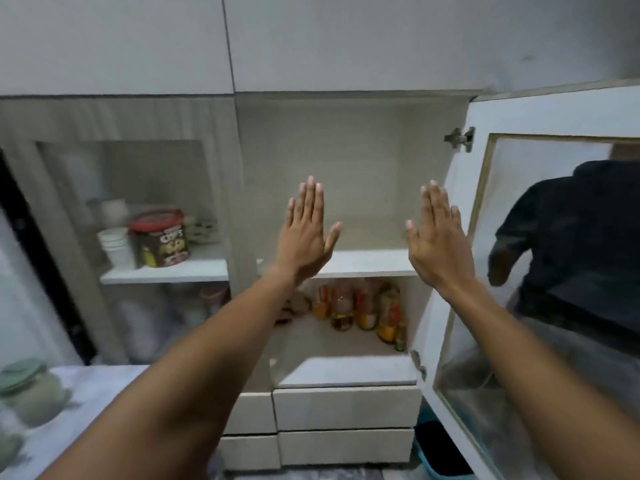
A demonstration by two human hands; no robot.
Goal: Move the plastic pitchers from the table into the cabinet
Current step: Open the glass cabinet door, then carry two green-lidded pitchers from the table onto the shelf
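Pitcher [33, 393], green, at table's [104, 386] left edge, untouched. Left hand [304, 233], right hand [438, 242] flat, fingers wide, empty, before cabinet's [346, 161] bare upper shelf [367, 263]. Likely next: turn, grasp pitcher.

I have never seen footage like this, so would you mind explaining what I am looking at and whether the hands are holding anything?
There is no machine here: one wide-angle camera sits on a person's head and looks forward and down at their own bare arms. The left hand and right hand are raised flat and open in front of a cabinet; neither holds anything. The cabinet's glass door is swung open to the right, showing a bare upper shelf with bottles on the shelf below. Behind the closed glass door on the left stand stacked white cups and a red-lidded tin. At bottom left, a green pitcher waits on the table.
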